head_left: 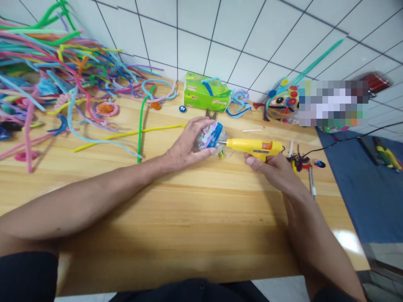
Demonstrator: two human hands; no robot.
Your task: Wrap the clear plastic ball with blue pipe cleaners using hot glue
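Above the tabletop (pixel 201 222), yellow metal-tipped glue gun (pixel 247 145)

Glue gun (pixel 248 145), one: yellow body, slim metal nozzle, reddish part showing toward the rear; being held aloft, nozzle pointing left at the next item. Rounded clear piece (pixel 215 136), one: bearing blue and lilac strips across its surface; being held, partly covered, its right side meeting or nearly meeting the nozzle tip.
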